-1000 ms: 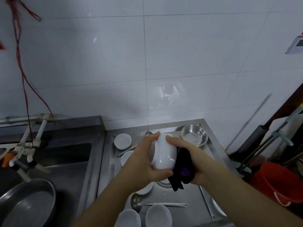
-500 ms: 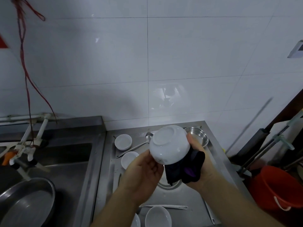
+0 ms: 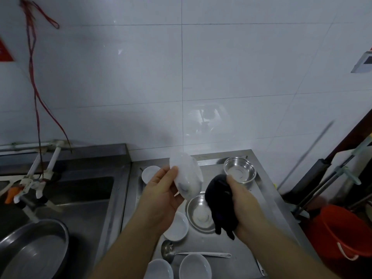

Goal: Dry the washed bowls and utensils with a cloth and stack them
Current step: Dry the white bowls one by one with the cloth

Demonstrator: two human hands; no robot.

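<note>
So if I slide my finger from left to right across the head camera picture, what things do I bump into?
Big metal basin → left hand → white bowl it holds → black cloth → right hand gripping it → red bucket.

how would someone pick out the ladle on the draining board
Start at the steel draining board right of the sink. Near its front edge, the steel ladle lies flat behind two white bowls, its cup to the left. It is the only long-handled thing among round dishes.
</note>
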